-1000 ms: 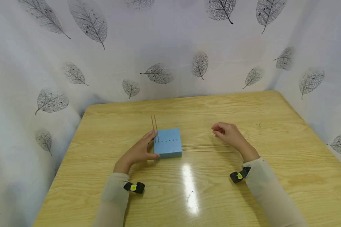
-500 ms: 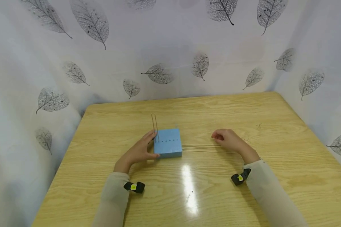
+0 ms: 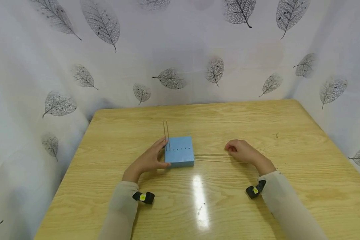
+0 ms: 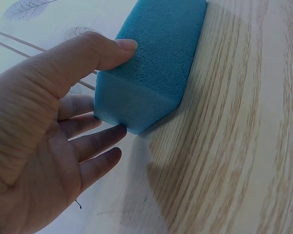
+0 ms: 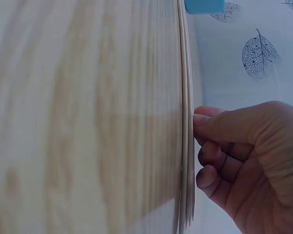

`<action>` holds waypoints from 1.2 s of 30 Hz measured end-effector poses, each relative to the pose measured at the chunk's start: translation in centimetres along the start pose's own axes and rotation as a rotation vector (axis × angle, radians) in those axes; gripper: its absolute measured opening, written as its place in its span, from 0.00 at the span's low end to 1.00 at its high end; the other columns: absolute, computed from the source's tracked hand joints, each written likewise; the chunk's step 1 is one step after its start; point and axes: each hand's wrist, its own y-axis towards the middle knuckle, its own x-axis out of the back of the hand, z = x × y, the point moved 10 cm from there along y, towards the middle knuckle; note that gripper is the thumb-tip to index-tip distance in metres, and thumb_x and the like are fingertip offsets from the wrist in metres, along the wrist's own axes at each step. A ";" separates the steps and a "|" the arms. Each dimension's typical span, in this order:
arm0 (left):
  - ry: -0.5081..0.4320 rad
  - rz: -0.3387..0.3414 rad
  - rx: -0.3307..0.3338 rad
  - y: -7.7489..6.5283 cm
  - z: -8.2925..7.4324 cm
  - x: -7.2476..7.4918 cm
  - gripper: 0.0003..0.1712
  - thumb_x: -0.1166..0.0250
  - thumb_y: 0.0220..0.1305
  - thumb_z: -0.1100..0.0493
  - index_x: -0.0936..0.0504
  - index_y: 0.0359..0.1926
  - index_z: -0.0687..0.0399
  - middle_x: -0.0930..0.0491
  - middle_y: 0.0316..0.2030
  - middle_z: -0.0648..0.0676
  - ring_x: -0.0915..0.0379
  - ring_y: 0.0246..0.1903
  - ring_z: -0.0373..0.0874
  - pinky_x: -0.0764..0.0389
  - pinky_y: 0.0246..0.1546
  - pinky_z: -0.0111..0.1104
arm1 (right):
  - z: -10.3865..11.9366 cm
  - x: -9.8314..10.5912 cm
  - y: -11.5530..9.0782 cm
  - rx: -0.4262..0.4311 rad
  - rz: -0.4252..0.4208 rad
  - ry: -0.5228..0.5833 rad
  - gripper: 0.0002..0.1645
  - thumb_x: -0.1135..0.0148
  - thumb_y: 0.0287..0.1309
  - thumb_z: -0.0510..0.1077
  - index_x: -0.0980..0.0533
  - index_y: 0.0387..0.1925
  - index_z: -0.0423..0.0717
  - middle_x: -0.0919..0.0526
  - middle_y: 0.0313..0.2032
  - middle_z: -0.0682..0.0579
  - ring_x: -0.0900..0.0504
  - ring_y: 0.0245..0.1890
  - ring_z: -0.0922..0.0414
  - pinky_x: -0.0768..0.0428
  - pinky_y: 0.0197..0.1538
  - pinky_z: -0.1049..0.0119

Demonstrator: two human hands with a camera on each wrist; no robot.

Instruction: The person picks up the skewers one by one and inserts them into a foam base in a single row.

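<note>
A blue foam block (image 3: 180,156) with a row of several small dark holes lies on the wooden table. Two thin wooden skewers (image 3: 168,133) stand upright at its left end. My left hand (image 3: 148,161) grips that end, its thumb (image 4: 119,51) on the front face and fingers round the back. Several more skewers (image 5: 186,97) lie side by side to the right of the block, pointed tips towards the right. My right hand (image 3: 241,151) is down at them, with thumb and index tip right at the outermost one. Whether it pinches a skewer I cannot tell.
The wooden table (image 3: 228,200) runs back to a white curtain (image 3: 192,43) printed with grey leaves. A bright reflection shows in front of the block. Black cameras are strapped on both wrists.
My right hand has come down and towards me onto the lying skewers, its thumb and index drawing together. My left hand and the block keep their place.
</note>
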 end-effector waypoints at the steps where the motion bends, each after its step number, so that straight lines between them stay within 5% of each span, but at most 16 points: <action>1: 0.000 0.000 -0.001 0.0 0.0 0.0 0.55 0.27 0.52 0.53 0.51 0.73 0.60 0.57 0.73 0.59 0.60 0.71 0.55 0.48 0.68 0.51 | 0.1 0.0 0.0 0.001 -0.001 -0.003 0.07 0.43 0.56 0.29 0.21 0.36 0.36 0.20 0.29 0.51 0.28 0.28 0.61 0.25 0.31 0.65; 18: 0.003 0.005 0.005 0.0 -0.1 -0.1 0.55 0.27 0.52 0.53 0.51 0.73 0.61 0.57 0.73 0.59 0.60 0.71 0.55 0.49 0.68 0.50 | 0.2 1.0 -0.2 -0.092 -0.003 -0.064 0.10 0.49 0.63 0.31 0.21 0.41 0.33 0.19 0.40 0.40 0.22 0.44 0.42 0.23 0.48 0.48; 31: 0.000 0.009 0.009 0.0 0.0 0.0 0.55 0.27 0.52 0.53 0.51 0.73 0.61 0.58 0.73 0.59 0.61 0.72 0.55 0.49 0.68 0.50 | 3.2 5.0 -0.2 0.125 -0.397 -0.067 0.04 0.45 0.62 0.31 0.24 0.34 0.33 0.24 0.31 0.46 0.27 0.29 0.56 0.25 0.31 0.61; 36: 0.009 0.007 0.005 0.0 -0.1 0.0 0.55 0.27 0.52 0.53 0.51 0.73 0.61 0.57 0.73 0.60 0.60 0.71 0.55 0.49 0.68 0.50 | 4.2 5.7 -0.1 0.177 -0.463 -0.058 0.02 0.46 0.63 0.31 0.27 0.35 0.34 0.25 0.27 0.50 0.30 0.25 0.60 0.27 0.27 0.67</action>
